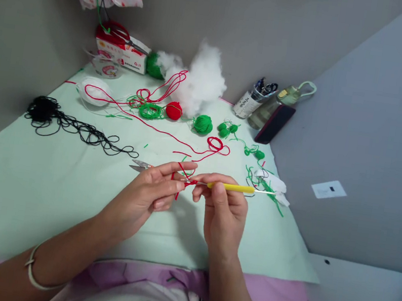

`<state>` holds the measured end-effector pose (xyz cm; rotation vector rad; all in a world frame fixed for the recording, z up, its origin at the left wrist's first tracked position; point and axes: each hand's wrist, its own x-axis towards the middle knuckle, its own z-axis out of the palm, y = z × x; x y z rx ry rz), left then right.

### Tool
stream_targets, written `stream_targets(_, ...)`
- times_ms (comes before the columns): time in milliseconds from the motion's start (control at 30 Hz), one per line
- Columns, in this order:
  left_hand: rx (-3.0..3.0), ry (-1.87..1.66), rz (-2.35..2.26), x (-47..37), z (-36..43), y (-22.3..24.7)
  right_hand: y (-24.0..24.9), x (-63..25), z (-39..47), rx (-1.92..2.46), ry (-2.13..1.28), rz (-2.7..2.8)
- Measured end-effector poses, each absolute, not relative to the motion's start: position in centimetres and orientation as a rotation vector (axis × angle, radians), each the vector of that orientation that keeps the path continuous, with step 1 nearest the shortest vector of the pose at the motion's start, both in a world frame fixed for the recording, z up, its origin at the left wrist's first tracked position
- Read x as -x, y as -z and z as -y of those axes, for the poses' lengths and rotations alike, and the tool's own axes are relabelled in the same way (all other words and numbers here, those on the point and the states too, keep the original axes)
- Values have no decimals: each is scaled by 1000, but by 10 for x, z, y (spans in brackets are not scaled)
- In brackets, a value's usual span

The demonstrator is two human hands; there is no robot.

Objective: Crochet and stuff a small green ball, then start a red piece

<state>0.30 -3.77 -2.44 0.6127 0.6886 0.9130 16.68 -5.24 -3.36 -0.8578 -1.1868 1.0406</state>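
Note:
My right hand [226,204] grips a crochet hook [235,188] by its yellow handle, thumb on top. The hook's thin metal tip points left into a small piece of red crochet [191,183]. That piece is pinched between the thumb and fingers of my left hand [159,184]. Red yarn runs over my raised left index finger, and a short red tail hangs below. Behind my hands, the red yarn [187,144] trails across the table. Partly hidden behind my left hand are scissors [139,165], with only the blades showing.
Black yarn [44,111] lies tangled at left. Further back are a red yarn ball [174,111], a green yarn ball [203,125] and white stuffing [205,79]. A phone [275,124] leans on a bottle [264,112] at right. Green scraps [268,187] lie near the right edge.

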Motion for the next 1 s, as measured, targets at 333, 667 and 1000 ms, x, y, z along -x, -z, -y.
stream_targets(333, -756, -1009, -796, -1, 38, 24, 26, -168, 65, 970, -504, 1635)
stream_targets(667, -492, -956, -677, -6, 37, 25, 34, -163, 61, 993, -326, 1581)
stream_targets(1000, -690, -998, -743, -8, 41, 25, 28, -160, 55, 985, -828, 1299)
